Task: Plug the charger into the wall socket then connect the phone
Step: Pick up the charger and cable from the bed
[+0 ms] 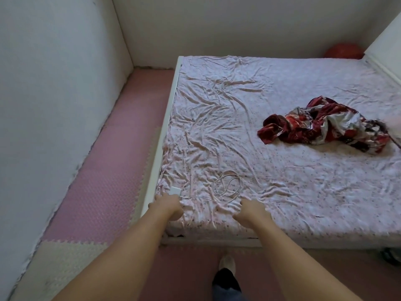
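Observation:
A white charger block point(175, 190) lies near the front left corner of the bed point(282, 170), on the pale flowered sheet. Its white cable point(227, 184) runs right and curls into a loose coil. My left hand point(168, 205) reaches over the mattress corner, fingertips touching or just short of the charger; I cannot tell whether it grips it. My right hand point(249, 210) hovers over the sheet just below the coil, fingers curled downward and holding nothing. No phone or wall socket shows.
A crumpled red and white cloth point(323, 124) lies on the right of the bed. A red round object point(344, 51) sits by the far wall. Pink foam mats point(104, 170) cover the floor between the bed and the left wall point(54, 105). My foot point(226, 263) stands below.

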